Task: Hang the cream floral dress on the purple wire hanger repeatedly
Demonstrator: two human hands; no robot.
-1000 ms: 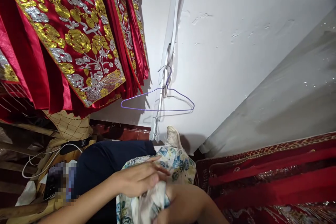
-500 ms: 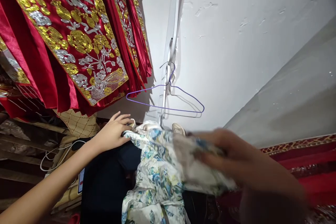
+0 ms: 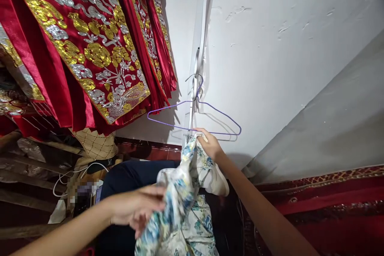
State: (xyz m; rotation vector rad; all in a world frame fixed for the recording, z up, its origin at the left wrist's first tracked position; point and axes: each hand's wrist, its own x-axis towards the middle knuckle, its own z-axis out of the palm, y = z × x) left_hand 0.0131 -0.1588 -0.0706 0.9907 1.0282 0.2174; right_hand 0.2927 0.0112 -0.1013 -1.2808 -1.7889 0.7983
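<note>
A white cloth with a blue and yellow flower print (image 3: 183,200) hangs between my hands over my dark-trousered lap. My right hand (image 3: 210,144) pinches its top corner and holds it up just below a purple wire hanger (image 3: 195,118) that hangs on a white pipe. My left hand (image 3: 136,208) is lower, with its fingers curled against the cloth's left edge.
Red satin hangings with gold and silver embroidery (image 3: 84,44) hang at the upper left. A white pipe (image 3: 201,28) runs up the white wall. Red embroidered cloth (image 3: 324,200) lies at the lower right. White cables and woven baskets (image 3: 93,144) sit at the left.
My right hand has carried the cloth's corner up and left to just under the hanger. My left hand has dropped from the cloth's far edge to its lower left side.
</note>
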